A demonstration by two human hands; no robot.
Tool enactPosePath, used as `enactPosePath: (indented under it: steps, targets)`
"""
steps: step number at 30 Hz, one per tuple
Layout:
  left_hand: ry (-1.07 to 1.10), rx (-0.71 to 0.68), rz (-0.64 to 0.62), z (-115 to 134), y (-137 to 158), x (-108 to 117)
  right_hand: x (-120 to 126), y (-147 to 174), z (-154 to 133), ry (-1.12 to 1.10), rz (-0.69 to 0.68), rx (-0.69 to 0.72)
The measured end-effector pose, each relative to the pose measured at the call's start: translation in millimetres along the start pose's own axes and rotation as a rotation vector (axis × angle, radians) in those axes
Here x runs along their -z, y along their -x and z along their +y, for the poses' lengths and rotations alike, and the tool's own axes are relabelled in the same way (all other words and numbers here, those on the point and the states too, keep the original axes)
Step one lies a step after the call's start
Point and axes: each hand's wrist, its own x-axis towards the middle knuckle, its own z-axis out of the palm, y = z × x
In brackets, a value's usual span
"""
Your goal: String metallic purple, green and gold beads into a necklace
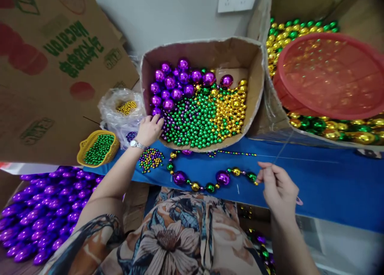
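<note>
My left hand [150, 130] reaches over the lower left rim of a cardboard box [201, 148], its fingers slightly bent and apart beside a large purple bead [157, 112]. Its fingertips are partly hidden, and I see nothing held in them. Green beads [192, 125], gold beads [229, 111] and small purple beads fill the rest of that box. My right hand [277, 185] pinches the thread at the end of a bead string [210, 187]. Purple, gold and green beads of mixed sizes make up this string, which curves across the blue cloth [318, 183].
Left of the box are a yellow basket [81, 151] of green beads, a plastic bag [105, 105] with gold beads and a loose bead pile [151, 159]. Purple beads [45, 215] lie lower left. A red basin [330, 79] rests in a bead-filled carton at right.
</note>
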Motion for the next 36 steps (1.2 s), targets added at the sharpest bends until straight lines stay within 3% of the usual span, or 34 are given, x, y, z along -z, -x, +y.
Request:
enactPosePath:
  steps: [4, 6, 8, 12, 15, 19, 24, 32, 36]
  targets:
    - [0.258, 0.017, 0.135, 8, 0, -3, -9, 5, -1, 0.084, -0.124, 0.07]
    - [0.57, 0.035, 0.261, 20, -3, -2, -16, 7, -3, 0.129, -0.169, 0.117]
    - [1.018, 0.061, 0.302, 39, -7, 1, -25, 7, -5, 0.171, -0.207, 0.174]
    - [1.884, 0.136, 0.046, 88, -13, 4, -40, 8, -5, 0.251, -0.236, 0.367]
    - [2.207, 0.176, -0.155, 117, -16, 3, -43, 10, -1, 0.301, -0.234, 0.457]
    - [2.403, 0.311, -0.26, 141, -19, -3, -42, 17, 6, 0.352, -0.242, 0.453]
    - [2.502, 0.499, -0.193, 158, -24, -4, -47, 23, 11, 0.417, -0.259, 0.46]
    - [2.525, 0.528, -0.148, 167, -22, 1, -52, 22, 14, 0.465, -0.258, 0.466]
    - [2.482, 0.474, -0.116, 172, -19, 2, -54, 22, 13, 0.474, -0.256, 0.456]
